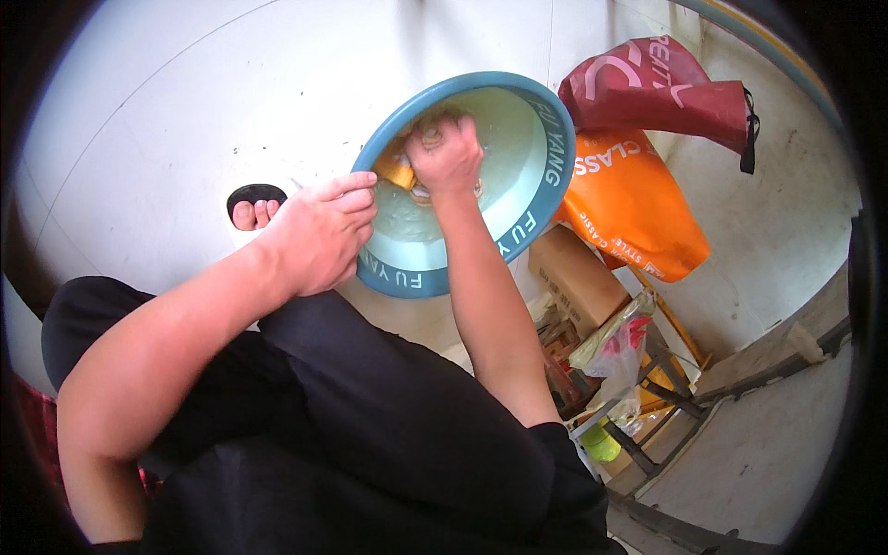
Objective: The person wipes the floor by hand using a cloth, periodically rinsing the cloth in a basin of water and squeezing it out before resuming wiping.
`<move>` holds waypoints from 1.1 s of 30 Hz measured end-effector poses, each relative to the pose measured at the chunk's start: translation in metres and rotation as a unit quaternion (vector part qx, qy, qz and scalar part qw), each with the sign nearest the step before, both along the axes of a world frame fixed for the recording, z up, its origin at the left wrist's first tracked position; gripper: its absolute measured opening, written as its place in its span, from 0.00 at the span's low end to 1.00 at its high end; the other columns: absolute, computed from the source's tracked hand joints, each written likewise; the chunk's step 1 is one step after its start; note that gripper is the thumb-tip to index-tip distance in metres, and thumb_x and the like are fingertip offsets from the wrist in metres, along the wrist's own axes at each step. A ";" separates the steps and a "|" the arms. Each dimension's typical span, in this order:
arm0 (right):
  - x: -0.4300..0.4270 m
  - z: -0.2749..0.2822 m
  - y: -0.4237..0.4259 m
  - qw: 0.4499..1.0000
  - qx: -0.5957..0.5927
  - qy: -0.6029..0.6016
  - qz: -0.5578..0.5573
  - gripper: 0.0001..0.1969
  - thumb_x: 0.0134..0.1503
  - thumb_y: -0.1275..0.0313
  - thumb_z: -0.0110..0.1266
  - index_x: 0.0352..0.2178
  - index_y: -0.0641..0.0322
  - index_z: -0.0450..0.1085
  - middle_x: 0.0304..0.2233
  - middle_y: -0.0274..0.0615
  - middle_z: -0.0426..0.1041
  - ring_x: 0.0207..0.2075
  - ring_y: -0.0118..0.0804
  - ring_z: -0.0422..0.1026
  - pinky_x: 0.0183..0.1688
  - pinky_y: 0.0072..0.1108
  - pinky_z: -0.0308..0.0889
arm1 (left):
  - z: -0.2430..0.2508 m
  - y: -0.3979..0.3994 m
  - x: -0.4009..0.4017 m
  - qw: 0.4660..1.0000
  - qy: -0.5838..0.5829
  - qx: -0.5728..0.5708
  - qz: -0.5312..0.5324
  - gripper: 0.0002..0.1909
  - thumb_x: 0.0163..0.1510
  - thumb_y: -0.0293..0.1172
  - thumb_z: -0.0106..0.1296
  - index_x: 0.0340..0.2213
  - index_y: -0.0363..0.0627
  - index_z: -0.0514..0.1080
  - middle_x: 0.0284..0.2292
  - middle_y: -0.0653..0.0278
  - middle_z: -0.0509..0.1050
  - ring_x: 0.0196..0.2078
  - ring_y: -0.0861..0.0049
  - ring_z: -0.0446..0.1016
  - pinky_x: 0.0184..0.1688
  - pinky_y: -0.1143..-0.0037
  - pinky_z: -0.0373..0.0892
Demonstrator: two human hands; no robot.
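A blue plastic basin (399, 123) with white lettering on its rim stands tilted in the picture, with clear water in it. My left hand (333, 225) is at the basin's near left rim, fingers curled over the edge; whether it grips the rim is not certain. Inside the basin, my right hand (447, 152) is closed in a fist around a wet, bunched thing of tan and white colour. A yellow-orange piece of cloth or sponge (395, 172) lies against its left side. Part of the bunched thing is hidden under the fist.
Right of the basin lie a dark red bag (652, 87) and an orange bag (631, 201). Below them are a cardboard box (577, 274), a metal-legged stand (645, 451) and plastic bags (621, 347). A foot in a white slipper (257, 208) rests on the pale floor at left.
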State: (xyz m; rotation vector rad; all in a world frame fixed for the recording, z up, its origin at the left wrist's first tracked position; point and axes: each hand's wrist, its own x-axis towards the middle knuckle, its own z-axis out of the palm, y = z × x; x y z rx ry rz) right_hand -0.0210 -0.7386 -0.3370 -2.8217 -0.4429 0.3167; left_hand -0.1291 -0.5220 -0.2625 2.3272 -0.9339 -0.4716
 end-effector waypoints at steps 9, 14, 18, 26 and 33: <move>-0.090 0.042 0.014 0.988 -0.141 -0.026 0.050 0.31 0.45 0.53 0.64 0.52 0.39 0.69 0.60 0.49 0.57 0.58 0.68 0.54 0.58 0.53 0.54 | -0.005 -0.001 -0.004 0.999 0.012 -0.028 0.022 0.17 0.45 0.43 0.51 0.31 0.42 0.74 0.40 0.64 0.73 0.55 0.73 0.64 0.70 0.70 0.44; -0.064 -0.002 -0.020 0.979 -0.082 -0.079 0.172 0.29 0.38 0.48 0.65 0.44 0.41 0.75 0.52 0.49 0.64 0.56 0.65 0.58 0.55 0.55 0.56 | -0.006 -0.002 -0.007 0.997 -0.010 -0.056 0.053 0.17 0.44 0.44 0.52 0.30 0.43 0.73 0.39 0.65 0.72 0.54 0.73 0.64 0.69 0.69 0.44; -0.020 -0.017 -0.017 0.981 -0.061 -0.037 0.183 0.24 0.37 0.50 0.66 0.36 0.50 0.77 0.40 0.50 0.69 0.47 0.61 0.66 0.50 0.48 0.63 | -0.006 -0.005 -0.004 0.999 -0.008 -0.029 0.023 0.17 0.42 0.44 0.52 0.29 0.43 0.73 0.38 0.65 0.72 0.53 0.72 0.64 0.69 0.69 0.44; -0.042 0.010 0.026 0.996 -0.019 0.034 -0.084 0.27 0.44 0.53 0.63 0.44 0.54 0.72 0.48 0.53 0.64 0.49 0.63 0.63 0.54 0.46 0.61 | -0.009 -0.002 -0.004 0.999 -0.020 -0.020 0.022 0.16 0.44 0.43 0.52 0.29 0.43 0.73 0.38 0.65 0.73 0.54 0.73 0.64 0.70 0.68 0.44; -0.064 0.007 0.004 0.982 -0.098 -0.065 0.146 0.31 0.44 0.50 0.63 0.51 0.41 0.70 0.57 0.48 0.60 0.54 0.66 0.57 0.55 0.56 0.54 | -0.010 -0.002 -0.009 0.998 -0.026 -0.038 0.037 0.16 0.42 0.44 0.52 0.28 0.44 0.72 0.37 0.66 0.72 0.53 0.74 0.64 0.69 0.69 0.46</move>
